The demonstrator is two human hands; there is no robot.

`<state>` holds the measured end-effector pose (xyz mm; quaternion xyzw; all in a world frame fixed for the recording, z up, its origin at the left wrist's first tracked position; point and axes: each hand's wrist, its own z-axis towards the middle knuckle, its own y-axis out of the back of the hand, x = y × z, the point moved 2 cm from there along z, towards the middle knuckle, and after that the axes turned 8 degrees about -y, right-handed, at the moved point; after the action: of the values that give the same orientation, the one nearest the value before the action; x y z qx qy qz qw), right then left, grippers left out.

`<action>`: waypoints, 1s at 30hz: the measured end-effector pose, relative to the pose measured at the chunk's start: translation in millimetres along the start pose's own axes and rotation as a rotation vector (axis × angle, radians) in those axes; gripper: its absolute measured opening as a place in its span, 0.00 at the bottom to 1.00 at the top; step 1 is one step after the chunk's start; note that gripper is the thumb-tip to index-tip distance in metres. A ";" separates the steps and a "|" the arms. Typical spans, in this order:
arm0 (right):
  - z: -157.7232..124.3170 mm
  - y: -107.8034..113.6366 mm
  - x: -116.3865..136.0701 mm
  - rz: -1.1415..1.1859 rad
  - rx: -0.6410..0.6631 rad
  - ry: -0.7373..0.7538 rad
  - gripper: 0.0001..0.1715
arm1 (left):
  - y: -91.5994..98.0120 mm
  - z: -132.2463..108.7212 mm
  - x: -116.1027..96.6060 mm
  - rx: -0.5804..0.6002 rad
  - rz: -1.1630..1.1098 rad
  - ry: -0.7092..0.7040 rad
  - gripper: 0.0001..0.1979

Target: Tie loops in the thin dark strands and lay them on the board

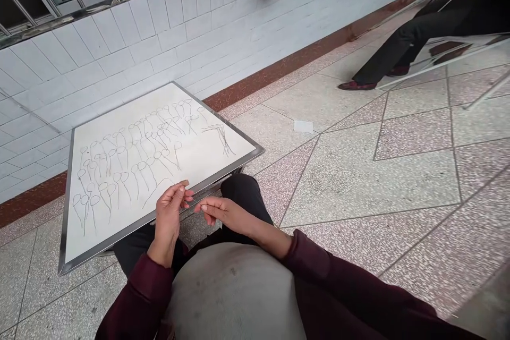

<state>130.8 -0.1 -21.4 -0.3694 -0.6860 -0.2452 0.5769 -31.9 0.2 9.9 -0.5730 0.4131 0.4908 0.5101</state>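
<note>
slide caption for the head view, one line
Left hand and right hand, each pinched, close together by the near edge of a white table bearing rows of thin tailed loops.

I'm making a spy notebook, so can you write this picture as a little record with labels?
Left hand: pinching a small tan piece
Right hand: thumb against finger; anything held is too fine to see
Table: white top, grey edge
On top: rows of thin loops with tails; bent strands
Floor: white scrap
Nearby: someone's dark red shoe

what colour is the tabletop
The tabletop is white, with a grey rim, best seen in the head view.
</note>
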 end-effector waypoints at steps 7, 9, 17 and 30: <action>-0.8 -2.5 -2.8 -0.221 -0.052 0.067 0.22 | 7.7 0.1 4.2 -0.122 -0.056 -0.011 0.17; -2.2 -3.3 -2.5 -0.295 -0.068 0.080 0.20 | 10.2 0.9 4.7 -0.157 -0.069 -0.014 0.16; -4.4 -2.7 -5.0 -0.444 -0.125 0.170 0.19 | 19.2 1.0 0.7 -0.262 -0.045 -0.014 0.18; 6.0 -3.0 13.7 -0.667 -0.320 0.326 0.14 | 14.9 -4.0 -2.1 -0.272 -0.079 -0.009 0.17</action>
<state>124.0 5.8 -9.1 -0.1680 -0.6210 -0.5777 0.5023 -46.2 -5.8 9.2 -0.6505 0.3174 0.5244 0.4483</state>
